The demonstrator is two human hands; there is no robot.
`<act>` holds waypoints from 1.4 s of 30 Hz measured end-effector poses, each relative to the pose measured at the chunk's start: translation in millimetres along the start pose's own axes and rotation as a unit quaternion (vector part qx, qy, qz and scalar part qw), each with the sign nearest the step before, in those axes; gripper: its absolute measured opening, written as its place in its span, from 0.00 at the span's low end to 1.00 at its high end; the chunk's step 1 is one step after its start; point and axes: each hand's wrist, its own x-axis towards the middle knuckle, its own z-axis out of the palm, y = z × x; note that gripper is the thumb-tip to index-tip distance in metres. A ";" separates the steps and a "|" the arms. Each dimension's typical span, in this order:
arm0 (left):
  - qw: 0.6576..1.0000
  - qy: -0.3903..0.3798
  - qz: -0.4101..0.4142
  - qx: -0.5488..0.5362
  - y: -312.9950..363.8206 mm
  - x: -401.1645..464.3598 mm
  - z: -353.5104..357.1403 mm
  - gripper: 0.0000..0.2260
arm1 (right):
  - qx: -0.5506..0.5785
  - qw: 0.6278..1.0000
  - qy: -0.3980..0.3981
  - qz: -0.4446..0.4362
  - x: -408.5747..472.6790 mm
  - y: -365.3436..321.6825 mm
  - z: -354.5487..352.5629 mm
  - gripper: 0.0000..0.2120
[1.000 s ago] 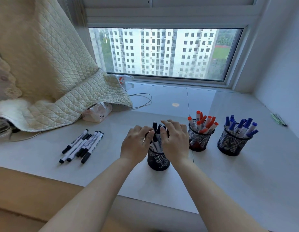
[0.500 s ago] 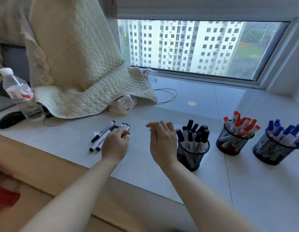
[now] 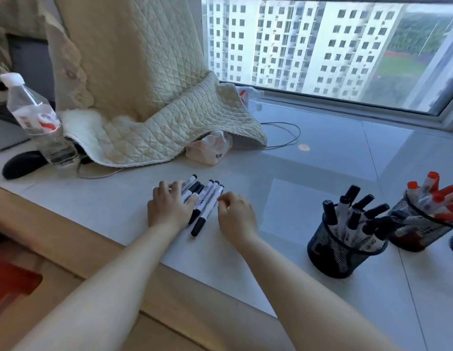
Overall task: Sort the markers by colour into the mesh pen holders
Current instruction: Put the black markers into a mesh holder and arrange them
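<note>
both hands have left the black holder (image 3: pixel 344 239) for the loose black markers (image 3: pixel 206 201) well left of it. left hand (image 3: pixel 169 209) spread flat on them, right hand (image 3: pixel 235 214) curled beside, gripping nothing. last batch to grab.

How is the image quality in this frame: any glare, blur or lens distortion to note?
Head view: daylight from the window reflects as pale glare on the glossy sill; wide-angle lens bends the window frame and stretches the forearms; the loose black markers and both hands look slightly soft.
</note>
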 end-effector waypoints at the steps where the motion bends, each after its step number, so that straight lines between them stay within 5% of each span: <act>1: 1.000 -0.010 -0.004 0.011 -1.0 3.2 2.1 0.24 | -0.013 1.000 -0.009 0.018 4.6 1.1 4.6 0.13; 6: 1.000 -0.014 -0.027 0.009 -6.3 7.8 10.3 0.30 | -0.088 0.995 -0.003 0.052 29.3 -3.1 20.5 0.21; 16: 0.999 -0.013 -0.036 -0.011 -9.6 14.9 11.7 0.24 | -0.165 0.983 -0.009 0.086 57.7 -15.5 35.4 0.31; 28: 0.992 -0.090 -0.082 -0.020 -10.9 24.2 4.4 0.23 | -0.133 0.985 -0.067 0.090 53.6 -13.5 24.8 0.28; 42: 0.989 -0.125 -0.084 0.003 3.5 -7.4 -4.2 0.22 | -0.158 0.986 -0.024 0.049 0.3 16.1 1.6 0.15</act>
